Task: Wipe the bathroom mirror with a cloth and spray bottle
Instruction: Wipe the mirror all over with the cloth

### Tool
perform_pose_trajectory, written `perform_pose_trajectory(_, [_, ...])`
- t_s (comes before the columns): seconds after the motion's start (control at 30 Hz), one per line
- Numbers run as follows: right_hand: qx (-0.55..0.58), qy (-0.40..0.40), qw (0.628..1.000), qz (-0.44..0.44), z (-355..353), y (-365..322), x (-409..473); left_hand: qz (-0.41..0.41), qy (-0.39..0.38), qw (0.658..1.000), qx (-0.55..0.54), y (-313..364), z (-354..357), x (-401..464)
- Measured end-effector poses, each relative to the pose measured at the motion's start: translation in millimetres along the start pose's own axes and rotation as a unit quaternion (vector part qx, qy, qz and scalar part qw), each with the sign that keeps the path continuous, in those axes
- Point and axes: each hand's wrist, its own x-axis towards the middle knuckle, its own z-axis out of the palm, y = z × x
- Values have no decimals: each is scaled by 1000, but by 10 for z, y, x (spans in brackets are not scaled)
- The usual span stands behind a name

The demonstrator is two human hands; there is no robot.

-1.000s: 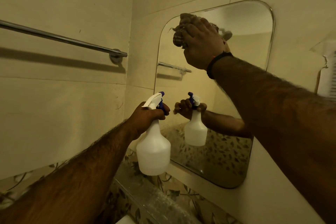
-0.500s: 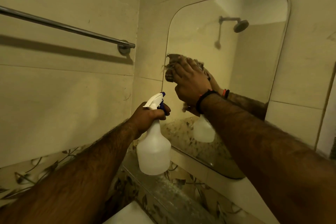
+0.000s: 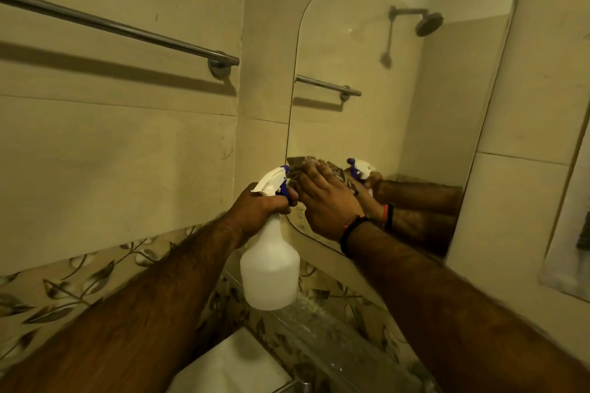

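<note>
A rounded-corner mirror hangs on the beige tiled wall. My right hand lies flat on a dark patterned cloth and presses it against the mirror's lower left part; the cloth shows past the fingertips. My left hand grips the neck of a white spray bottle with a blue trigger, held upright just left of the mirror's lower corner, nozzle close to the cloth. The glass reflects both hands and the bottle.
A chrome towel rail runs along the left wall. A glass shelf sits below the mirror over leaf-patterned tiles. A white fixture is at the bottom edge. A pale hanging object is at the right.
My right hand has slid the cloth down the mirror's left side, from the top corner to near the bottom. The left hand and bottle have stayed roughly in place.
</note>
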Motion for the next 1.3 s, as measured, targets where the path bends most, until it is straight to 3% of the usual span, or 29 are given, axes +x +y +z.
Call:
perform_pose_trajectory(0.53, [40, -41, 998, -31, 464, -412, -440, -79, 17, 997, 10, -375, 87, -303])
perform_pose_trajectory(1.1, [132, -108, 984, -53, 704, -736, -695, -51, -27, 998, 5, -466, -58, -340])
perform_pose_trajectory(1.3, [150, -26, 986, -63, 447, -660, -502, -62, 0, 998, 6, -404, -135, -266])
